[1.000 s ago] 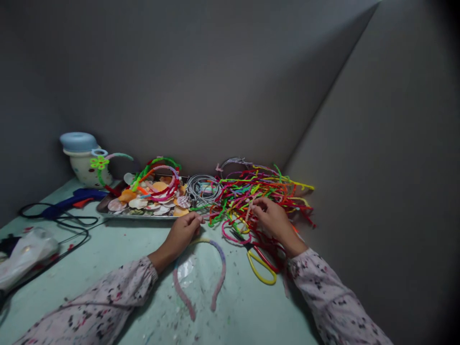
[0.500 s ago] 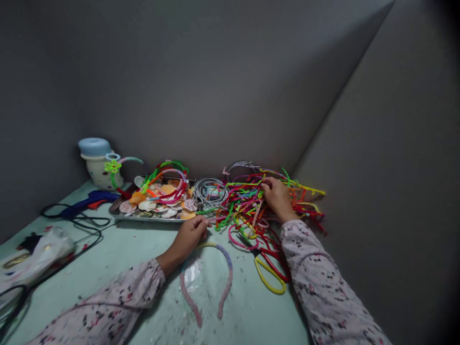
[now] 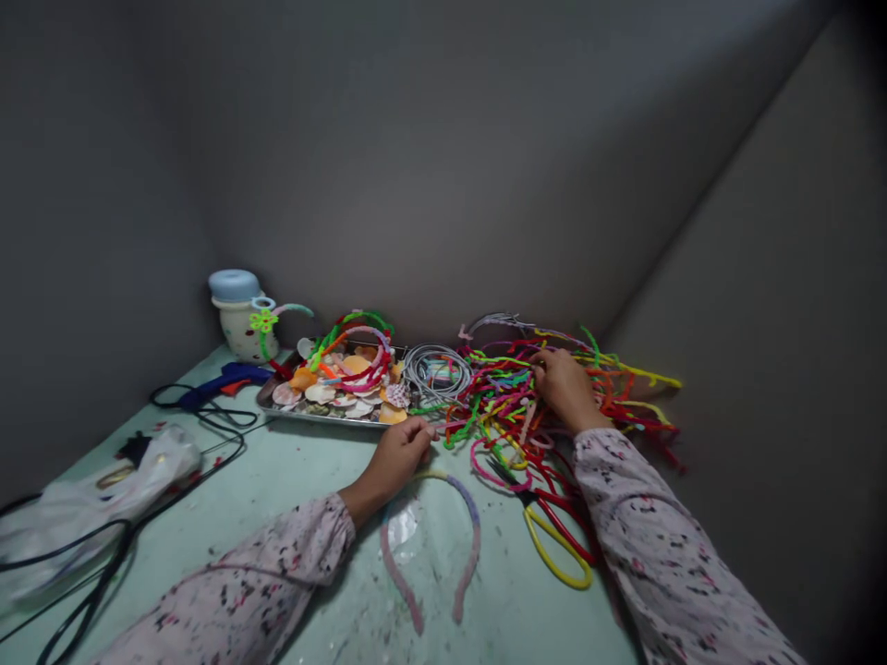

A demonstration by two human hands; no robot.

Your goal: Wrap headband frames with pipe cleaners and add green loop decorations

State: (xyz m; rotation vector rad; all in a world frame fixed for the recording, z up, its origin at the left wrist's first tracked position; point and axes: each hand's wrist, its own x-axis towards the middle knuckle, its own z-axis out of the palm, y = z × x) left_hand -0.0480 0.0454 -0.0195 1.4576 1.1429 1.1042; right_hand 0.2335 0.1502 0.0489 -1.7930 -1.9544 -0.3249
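Note:
My right hand point(image 3: 566, 388) reaches into a tangled heap of coloured pipe cleaners point(image 3: 495, 383), its fingers pinched together among the stems; which one they grip is unclear. My left hand point(image 3: 398, 457) is closed at the front edge of the metal tray, and a thin pinkish stem end shows at its fingertips. Just below it a headband point(image 3: 473, 517) wrapped in pink, purple and yellow lies on the table, its two ends towards me. Scissors with yellow and red handles point(image 3: 558, 548) rest beside my right sleeve, partly under pipe cleaners.
The metal tray point(image 3: 333, 424) holds seashells point(image 3: 357, 406), wrapped hoops and a coil of grey bands point(image 3: 438, 374). Behind its left end stands a lidded cup point(image 3: 246, 328). A blue glue gun point(image 3: 225, 383), black cables and a plastic bag point(image 3: 149, 471) lie left. Grey walls enclose the table.
The view has turned left, so everything sits further right in the picture. My right hand has moved slightly down within the heap; my left hand stays by the tray edge.

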